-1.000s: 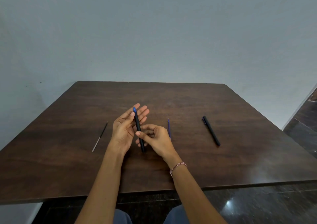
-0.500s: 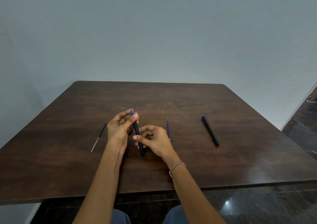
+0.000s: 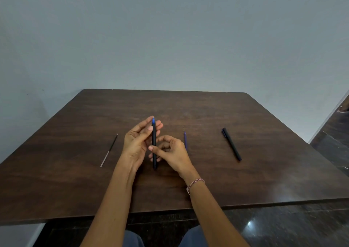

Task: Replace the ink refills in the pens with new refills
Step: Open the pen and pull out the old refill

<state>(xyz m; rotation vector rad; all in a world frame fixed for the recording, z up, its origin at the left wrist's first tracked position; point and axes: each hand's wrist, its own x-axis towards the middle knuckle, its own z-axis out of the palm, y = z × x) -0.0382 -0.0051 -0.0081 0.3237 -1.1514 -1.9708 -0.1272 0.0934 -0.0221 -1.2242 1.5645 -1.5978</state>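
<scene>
A black pen with a blue tip (image 3: 154, 142) stands nearly upright above the brown table (image 3: 188, 110), held between both hands. My left hand (image 3: 138, 142) pinches its upper end, thumb pressed on the barrel just below the blue tip, fingers behind it. My right hand (image 3: 172, 153) grips the lower half of the barrel with thumb and curled fingers. A blue refill (image 3: 185, 140) lies on the table just right of my right hand. A thin refill, dark and partly clear (image 3: 109, 150), lies to the left. A second black pen (image 3: 231, 144) lies to the right.
The table's near edge (image 3: 170, 211) runs across the bottom, with my knees below it. A plain wall stands behind the table. Dark glossy floor (image 3: 328, 139) shows on the right.
My left-hand fingers, curled round the pen's top half a second ago, have spread out again behind the blue tip. The pen stays upright; my right hand has barely moved.
</scene>
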